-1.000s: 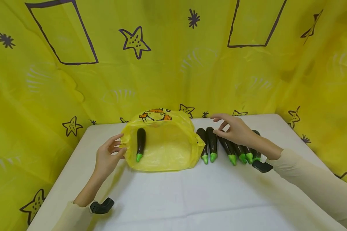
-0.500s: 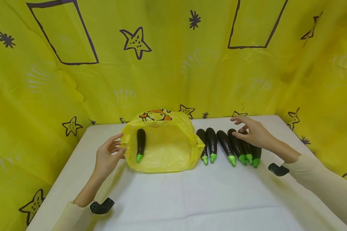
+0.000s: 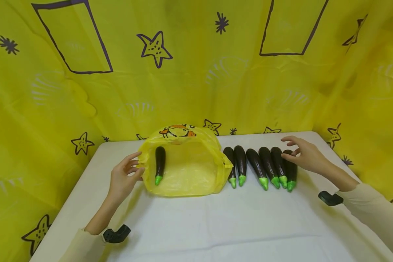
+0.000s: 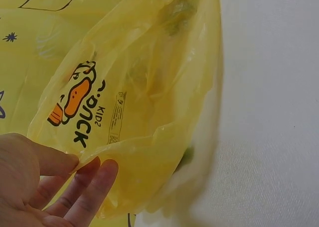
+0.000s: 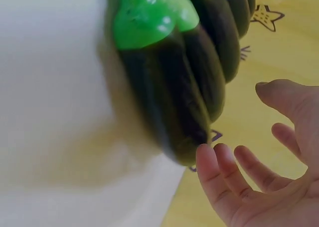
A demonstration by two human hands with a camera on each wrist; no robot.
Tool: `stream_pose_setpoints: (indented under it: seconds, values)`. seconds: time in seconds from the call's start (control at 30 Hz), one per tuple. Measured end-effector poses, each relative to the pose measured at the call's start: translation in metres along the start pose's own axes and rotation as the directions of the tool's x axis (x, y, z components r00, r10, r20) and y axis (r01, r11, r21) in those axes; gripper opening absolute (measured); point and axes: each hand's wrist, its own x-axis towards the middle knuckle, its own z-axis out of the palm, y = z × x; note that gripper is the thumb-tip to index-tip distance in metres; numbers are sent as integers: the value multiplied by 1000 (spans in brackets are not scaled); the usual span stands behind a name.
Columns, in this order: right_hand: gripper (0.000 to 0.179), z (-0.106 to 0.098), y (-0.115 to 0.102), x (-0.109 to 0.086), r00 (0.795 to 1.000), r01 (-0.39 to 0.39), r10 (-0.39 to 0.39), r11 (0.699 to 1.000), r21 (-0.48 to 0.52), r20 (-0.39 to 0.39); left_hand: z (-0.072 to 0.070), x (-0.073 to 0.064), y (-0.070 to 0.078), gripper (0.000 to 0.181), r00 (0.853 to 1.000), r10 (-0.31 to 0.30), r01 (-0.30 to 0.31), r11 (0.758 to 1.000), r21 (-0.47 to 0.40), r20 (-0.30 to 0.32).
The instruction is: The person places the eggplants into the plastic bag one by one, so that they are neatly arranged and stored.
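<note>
right hand [image 3: 306, 156] here, fingers apart and around nothing, nearer by far to the glossy, dark, elongated eggplant with a bright green stem end [image 3: 292, 175], rightmost of six; whether they touch, can't tell. it lies just left of that palm, long axis back to front, stem toward the person. left hand [image 3: 122, 179] pinches the thin yellow plastic bag [image 3: 186, 190]. white-covered desk [image 3: 216, 222] beneath, yellow printed sheet [image 3: 183, 91] behind.

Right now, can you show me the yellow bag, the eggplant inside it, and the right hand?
Yellow bag [image 3: 190, 169]: head view, on its bare inside wall.
Eggplant inside it [image 3: 161, 161]: head view, on its dark body.
Right hand [image 3: 308, 155]: head view, on the middle of the hand.
</note>
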Motion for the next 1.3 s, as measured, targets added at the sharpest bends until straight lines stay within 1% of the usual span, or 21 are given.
stream_pose_setpoints:
  seconds: [0.13, 0.2, 0.33, 0.4, 0.5, 0.63, 0.7, 0.87, 0.97, 1.03, 1.2, 1.3]
  values:
    - [54, 2, 9, -3, 1000, -8, 8, 1000, 8, -7, 0, 1, 1, 54, 1000, -12, 12, 1000, 7, -6]
    - [54, 3, 14, -5, 1000, -16, 16, 1000, 3, 7, 0, 2, 1, 55, 1000, -14, 14, 1000, 6, -4]
    - [57, 4, 23, -10, 996, -49, 49, 999, -6, 73, 2, 3, 1, 55, 1000, -19, 20, 1000, -9, 9]
    - [58, 5, 27, -13, 991, -73, 71, 997, 11, 112, 2, 3, 1, 54, 1000, -21, 21, 1000, -9, 13]
    - [62, 4, 28, -16, 978, -129, 111, 987, 93, 176, 3, 3, 0, 55, 1000, -20, 20, 1000, -5, 8]
    - [68, 0, 28, -18, 954, -216, 160, 953, 214, 252, 3, 3, 0, 55, 1000, -19, 19, 1000, -14, 7]
    - [70, -1, 29, -18, 944, -241, 166, 938, 249, 285, 4, 4, 1, 55, 1000, -19, 20, 1000, -20, 9]
    - [73, -1, 30, -19, 925, -261, 143, 912, 316, 351, 5, 4, 2, 55, 1000, -17, 17, 1000, -10, 7]
    - [73, -1, 29, -20, 922, -282, 153, 895, 346, 357, 4, 4, 2, 55, 1000, -20, 20, 1000, -1, 5]
    - [72, -1, 28, -21, 921, -297, 170, 889, 349, 351, 4, 3, 2, 55, 1000, -22, 22, 1000, 3, 5]
    - [73, -1, 29, -24, 917, -321, 203, 886, 335, 342, 3, 1, 2, 54, 1000, -17, 17, 1000, -6, 13]
    - [75, -2, 28, -25, 915, -333, 210, 875, 351, 344, 3, 1, 2, 55, 1000, -11, 11, 1000, -12, 16]
